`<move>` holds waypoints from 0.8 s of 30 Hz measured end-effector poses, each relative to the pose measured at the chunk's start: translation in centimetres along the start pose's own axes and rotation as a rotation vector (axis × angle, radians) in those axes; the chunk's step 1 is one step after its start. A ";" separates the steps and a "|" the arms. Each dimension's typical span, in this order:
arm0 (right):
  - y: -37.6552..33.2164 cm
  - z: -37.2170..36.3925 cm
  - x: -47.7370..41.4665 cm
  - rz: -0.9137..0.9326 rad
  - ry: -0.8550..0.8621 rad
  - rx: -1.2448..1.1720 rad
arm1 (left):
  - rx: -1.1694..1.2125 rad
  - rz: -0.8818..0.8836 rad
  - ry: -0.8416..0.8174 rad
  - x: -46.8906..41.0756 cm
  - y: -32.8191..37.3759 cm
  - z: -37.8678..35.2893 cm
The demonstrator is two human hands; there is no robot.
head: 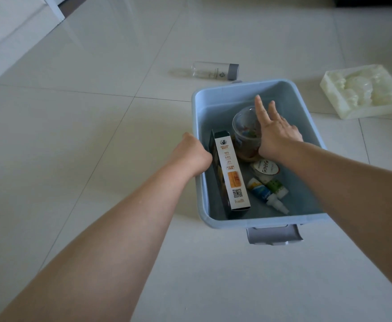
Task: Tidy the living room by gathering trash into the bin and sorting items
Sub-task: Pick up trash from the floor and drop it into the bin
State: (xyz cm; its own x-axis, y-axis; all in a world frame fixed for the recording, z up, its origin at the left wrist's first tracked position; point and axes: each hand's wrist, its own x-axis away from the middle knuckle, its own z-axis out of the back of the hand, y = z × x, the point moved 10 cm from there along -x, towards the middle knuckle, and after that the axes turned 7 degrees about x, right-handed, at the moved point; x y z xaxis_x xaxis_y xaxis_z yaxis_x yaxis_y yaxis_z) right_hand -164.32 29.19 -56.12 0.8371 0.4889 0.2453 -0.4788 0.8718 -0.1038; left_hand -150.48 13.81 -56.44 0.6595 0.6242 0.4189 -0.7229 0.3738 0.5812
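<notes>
A light blue plastic bin (306,126) stands on the tiled floor. My left hand (193,154) grips its left rim. My right hand (276,131) hovers over the bin with fingers spread, holding nothing, just above a clear domed cup (243,126) with dark remains inside. A dark carton (231,173) leans along the bin's left wall. Two small squeeze bottles (269,194) and a round labelled pack (265,168) lie on the bin's bottom. An empty clear bottle (215,70) with a grey cap lies on the floor beyond the bin.
A pale moulded plastic tray (364,91) lies on the floor to the right of the bin. White furniture (11,31) fills the far left corner. A grey latch handle (275,233) sticks out from the bin's near side.
</notes>
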 end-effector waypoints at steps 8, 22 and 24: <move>0.3 1.4 2.9 0.153 0.067 0.099 | -0.133 -0.159 0.229 1.7 3.8 1.9; 12.0 5.1 9.4 0.154 0.170 0.116 | -0.272 -0.535 0.166 6.3 14.0 -5.1; 14.1 5.2 10.2 0.140 0.171 0.107 | -0.251 -0.571 0.140 7.2 15.4 -6.2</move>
State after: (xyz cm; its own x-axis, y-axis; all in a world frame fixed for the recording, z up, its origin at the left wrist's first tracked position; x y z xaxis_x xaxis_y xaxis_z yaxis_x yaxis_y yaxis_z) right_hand -163.89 46.29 -50.08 0.7887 0.6111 0.0676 -0.6112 0.7912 -0.0209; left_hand -158.12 28.27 -48.83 0.9341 0.3566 -0.0135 -0.3032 0.8129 0.4973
